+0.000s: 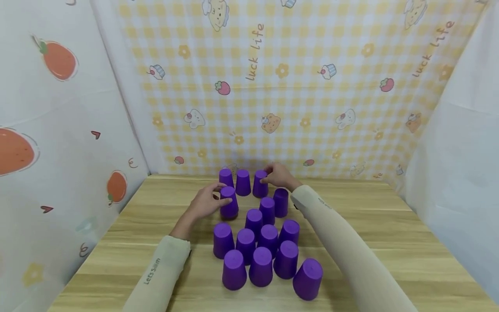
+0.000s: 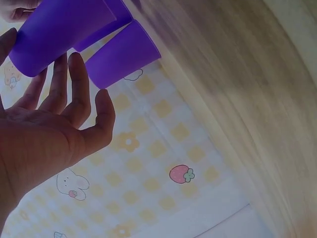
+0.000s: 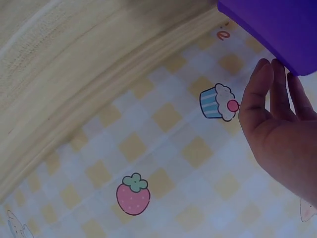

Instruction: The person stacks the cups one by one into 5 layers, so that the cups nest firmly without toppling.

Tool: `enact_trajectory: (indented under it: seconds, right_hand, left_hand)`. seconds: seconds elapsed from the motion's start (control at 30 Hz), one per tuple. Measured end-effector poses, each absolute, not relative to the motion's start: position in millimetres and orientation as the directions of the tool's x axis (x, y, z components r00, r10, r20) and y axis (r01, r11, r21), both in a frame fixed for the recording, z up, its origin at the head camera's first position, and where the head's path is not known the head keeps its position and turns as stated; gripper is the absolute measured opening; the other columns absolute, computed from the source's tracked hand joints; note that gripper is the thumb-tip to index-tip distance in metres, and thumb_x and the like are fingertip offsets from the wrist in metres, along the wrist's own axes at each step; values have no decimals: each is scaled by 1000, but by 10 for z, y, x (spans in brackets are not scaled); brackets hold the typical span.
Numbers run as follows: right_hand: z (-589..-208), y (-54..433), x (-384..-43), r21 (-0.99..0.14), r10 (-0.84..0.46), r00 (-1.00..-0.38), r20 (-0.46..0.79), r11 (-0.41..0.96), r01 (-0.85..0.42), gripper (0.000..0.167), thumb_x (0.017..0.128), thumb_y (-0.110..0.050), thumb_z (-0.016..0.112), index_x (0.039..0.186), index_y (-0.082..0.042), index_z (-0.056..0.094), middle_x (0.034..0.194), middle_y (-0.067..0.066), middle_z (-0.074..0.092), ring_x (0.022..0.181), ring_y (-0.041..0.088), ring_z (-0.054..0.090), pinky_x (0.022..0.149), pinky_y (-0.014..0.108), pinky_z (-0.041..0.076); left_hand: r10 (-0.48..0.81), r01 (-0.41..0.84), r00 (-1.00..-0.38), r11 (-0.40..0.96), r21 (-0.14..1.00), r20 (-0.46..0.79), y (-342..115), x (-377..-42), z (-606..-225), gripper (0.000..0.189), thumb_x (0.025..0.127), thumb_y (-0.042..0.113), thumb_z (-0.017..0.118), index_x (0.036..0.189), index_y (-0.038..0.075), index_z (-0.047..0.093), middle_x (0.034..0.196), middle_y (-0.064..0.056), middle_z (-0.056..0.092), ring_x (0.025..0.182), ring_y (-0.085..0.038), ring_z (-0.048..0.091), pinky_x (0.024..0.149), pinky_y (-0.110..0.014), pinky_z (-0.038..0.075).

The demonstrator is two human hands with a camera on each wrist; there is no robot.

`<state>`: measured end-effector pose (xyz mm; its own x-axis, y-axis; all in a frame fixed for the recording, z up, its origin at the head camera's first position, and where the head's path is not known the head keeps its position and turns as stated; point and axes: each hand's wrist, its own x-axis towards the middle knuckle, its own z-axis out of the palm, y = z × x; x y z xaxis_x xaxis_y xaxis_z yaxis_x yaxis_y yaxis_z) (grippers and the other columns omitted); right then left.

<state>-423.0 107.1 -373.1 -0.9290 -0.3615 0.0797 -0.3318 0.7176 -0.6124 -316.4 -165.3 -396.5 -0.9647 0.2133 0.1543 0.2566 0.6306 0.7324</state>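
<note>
Purple plastic cups, inverted, mouths down on wooden bench; contents of all hidden, nothing visible inside.

Landmark: back row of three cups nearest the checked backdrop.

- Right-end cup of back row: gripped near its upturned base by right hand, fingers curled round the side; seen close from the right wrist as a purple wall against fingertips.
- Cup just in front of back row, left side: held by left hand, fingers and thumb wrapped about the wall; same hold in left-wrist view.
- Remaining cups in front of back row: loose cluster toward the near bench edge, most touching or just beside neighbours.

Handling, judged: light, stiff, thin-walled, smooth and somewhat slippery; tapered, so best taken round the mid-wall; easily toppled, unlikely to break.
</note>
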Motion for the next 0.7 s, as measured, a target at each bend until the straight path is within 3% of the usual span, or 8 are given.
enact_trajectory:
  seconds: [0.4, 0.7]
  right_hand:
    - [-3791, 1037, -4305, -628, -342, -938, 55, 718, -299, 44, 85, -18, 80, 121, 2, 66, 114, 16, 68, 106, 29, 63, 91, 38, 52]
    - [-3708, 1163, -4211, -648, -374, -927, 40, 696, -309, 52, 90, -23, 74, 131, 4, 57, 124, 20, 63, 116, 36, 59, 96, 45, 50]
  left_hand:
    - [218, 259, -964, 646, 718, 151, -1696, -3151, -3924, 50, 87, 31, 76, 130, 10, 59, 126, -15, 62, 100, -30, 64, 79, -40, 54]
    - [214, 270, -962, 638, 721, 171, -1736, -3147, -3943, 52, 88, 29, 76, 132, 8, 58, 128, -16, 62, 100, -31, 64, 80, -40, 55]
